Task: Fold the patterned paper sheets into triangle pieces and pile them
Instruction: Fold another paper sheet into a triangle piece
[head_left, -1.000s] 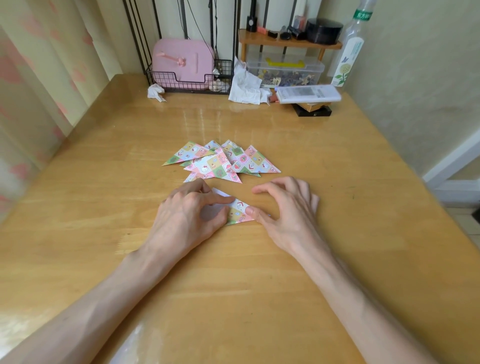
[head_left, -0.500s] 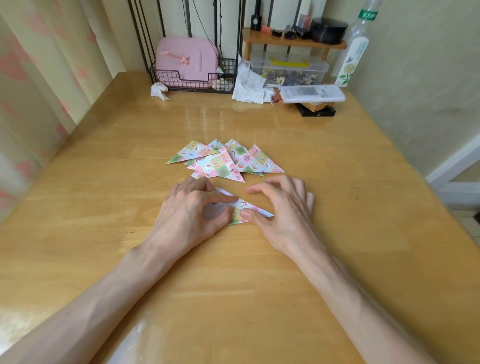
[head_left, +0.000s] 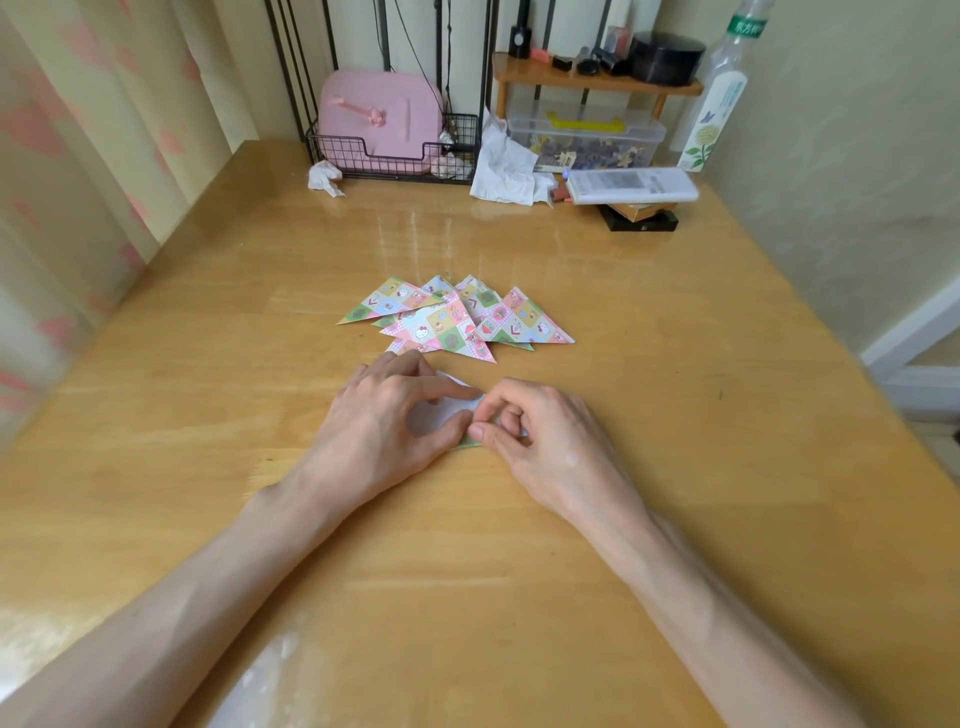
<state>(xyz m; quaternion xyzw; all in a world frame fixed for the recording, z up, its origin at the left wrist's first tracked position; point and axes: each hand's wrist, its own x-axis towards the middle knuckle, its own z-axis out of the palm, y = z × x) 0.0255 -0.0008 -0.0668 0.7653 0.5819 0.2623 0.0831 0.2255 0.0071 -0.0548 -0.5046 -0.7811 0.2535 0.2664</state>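
Wood, honey-coloured and glossy: that's the table (head_left: 649, 364), and both bare hands are down on it, close together, at the middle. Between them lies a small patterned paper sheet (head_left: 451, 410), white back showing, with a sliver of green print peeking out at its near edge. Most of it is covered by fingers.

The left hand (head_left: 379, 415) lies over the sheet's left part, forefinger stretched along the far edge and thumb at the near edge, pinning the paper flat to the wood. The right hand (head_left: 545, 436) is curled in tight, its thumb and forefinger nipping the sheet's right end, the other fingers tucked under. So: a narrow pinch on the right, a flat pressing hold on the left. It looks like a flap going over, the fold not yet creased down.

Now the relation that matters. The pile of folded pastel checked triangle pieces (head_left: 457, 317) sits straight ahead of the hands, farther from the person, fanned and overlapping. Its nearest corner is just beside the left fingertips, so the left hand is the closer one. The sheet's long side seems to run across the body, slanting nearer toward the right. Once creased, the piece should need only a short push forward to reach the pile.
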